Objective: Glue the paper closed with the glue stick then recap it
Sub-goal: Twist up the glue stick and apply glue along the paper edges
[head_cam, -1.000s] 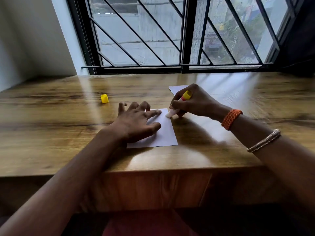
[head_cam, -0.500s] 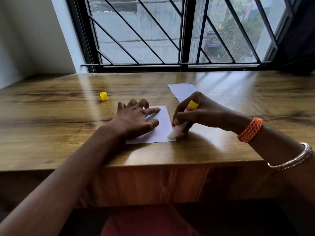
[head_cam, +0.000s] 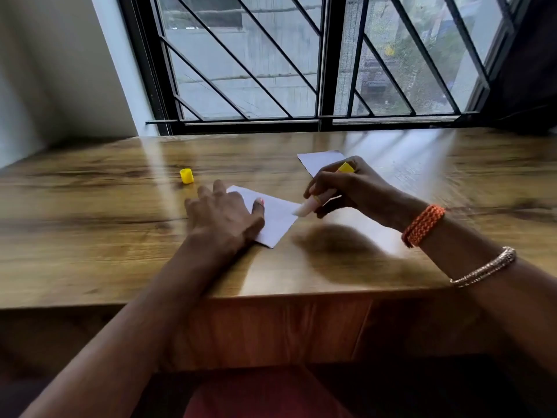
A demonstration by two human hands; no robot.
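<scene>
The left hand (head_cam: 224, 217) is lying flat with fingers spread on the white paper (head_cam: 275, 218), pinning it to the wooden table (head_cam: 90, 236). The right hand (head_cam: 346, 188) is pinching the glue stick (head_cam: 319, 199) around its barrel, fingers curled, its pale tip pointing down at the paper's right edge; motion blur is smearing that spot, so whether the tip is touching the sheet is hard to say.

The paper is looking thin, light and floppy, likely to skid or buckle under the sticky tip, so holding it down with a flat palm close to the glued edge seems the sound way. The glue stick is a small rigid tube, best gripped mid-barrel as it is now; its exposed glue is probably soft and tacky.

The yellow cap (head_cam: 186, 175) is standing on the table to the left, well apart from both hands, so recapping is not yet done. A second sheet (head_cam: 319, 161) is lying beyond the right hand. No containers are showing.
</scene>
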